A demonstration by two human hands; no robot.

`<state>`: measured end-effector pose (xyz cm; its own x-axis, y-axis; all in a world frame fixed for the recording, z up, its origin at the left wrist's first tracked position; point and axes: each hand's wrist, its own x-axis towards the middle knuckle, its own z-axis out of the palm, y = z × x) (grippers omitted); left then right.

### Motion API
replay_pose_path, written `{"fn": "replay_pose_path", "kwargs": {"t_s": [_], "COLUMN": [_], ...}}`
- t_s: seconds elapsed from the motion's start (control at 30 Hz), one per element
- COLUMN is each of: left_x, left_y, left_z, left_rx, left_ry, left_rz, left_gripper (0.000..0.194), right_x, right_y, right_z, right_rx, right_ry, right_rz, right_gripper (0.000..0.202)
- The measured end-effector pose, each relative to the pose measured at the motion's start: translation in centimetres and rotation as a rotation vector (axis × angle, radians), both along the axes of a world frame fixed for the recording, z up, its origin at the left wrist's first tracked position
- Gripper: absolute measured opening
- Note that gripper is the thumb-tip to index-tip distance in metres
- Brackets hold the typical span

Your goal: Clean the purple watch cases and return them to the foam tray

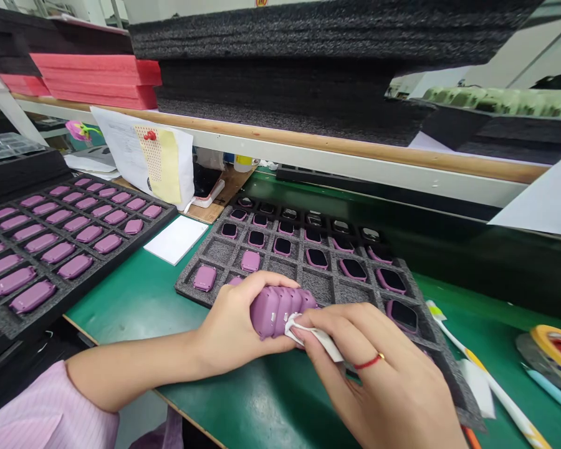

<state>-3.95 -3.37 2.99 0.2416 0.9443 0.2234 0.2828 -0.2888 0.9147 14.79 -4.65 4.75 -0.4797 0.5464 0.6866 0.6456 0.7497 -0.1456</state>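
My left hand (234, 324) is wrapped round a row of several purple watch cases (266, 312), pressed face to face above the foam tray. Against their lower side edge my right hand (378, 368) pinches a folded white wipe (325, 343), its tip touching the cases. Beneath both hands lies a dark grey foam tray (219, 251) with square compartments. Purple-framed watches with black screens (316, 258) fill many of its compartments. Toward its left corner a purple case (204, 278) rests with its screen side hidden. Some compartments hold nothing.
At left, another foam tray (86, 274) carries rows of purple cases. A white pad (176, 239) lies between the trays. To the right are a toothbrush (495, 386), a tape roll (554, 349) and a white scrap (477, 386). A shelf edge (308, 142) with stacked black foam overhangs the bench.
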Motion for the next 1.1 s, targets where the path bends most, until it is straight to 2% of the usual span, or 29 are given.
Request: {"fn": "replay_pose_path", "kwargs": {"t_s": [0.17, 0.33, 0.47, 0.57, 0.7, 0.8, 0.97, 1.1], "left_x": [0.0, 0.1, 0.3, 0.3, 0.0, -0.1, -0.2, -0.2], "left_y": [0.2, 0.0, -0.3, -0.4, -0.5, -0.5, -0.6, -0.5], "left_z": [0.0, 0.0, 0.0, 0.2, 0.3, 0.3, 0.3, 0.5], "left_rx": [-0.011, -0.065, -0.053, -0.083, -0.138, -0.149, -0.137, -0.132], "left_ry": [0.001, 0.010, 0.037, -0.010, -0.110, -0.145, -0.158, -0.163], "left_rz": [0.026, -0.019, -0.019, -0.035, -0.042, -0.042, -0.047, -0.046], "left_gripper": [0.050, 0.049, 0.048, 0.052, 0.060, 0.060, 0.059, 0.059], "right_x": [-0.4, -0.4, -0.6, -0.4, 1.0, 2.1, 3.6, 4.7], "right_y": [-0.1, -0.4, 0.0, 0.6, 1.0, 0.9, 1.3, 2.3], "right_z": [-0.4, -1.0, -1.2, -0.6, 0.8, 1.7, 2.0, 2.0], "right_rx": [-0.113, -0.203, -0.113, -0.108, -0.309, -0.389, -0.344, -0.306], "right_ry": [0.059, 0.066, 0.118, 0.219, 0.459, 0.552, 0.385, 0.143], "right_rz": [-0.022, 0.006, -0.035, -0.051, -0.177, -0.267, -0.367, -0.257], "right_gripper": [0.008, 0.012, 0.013, 0.012, 0.011, 0.011, 0.013, 0.020]}}
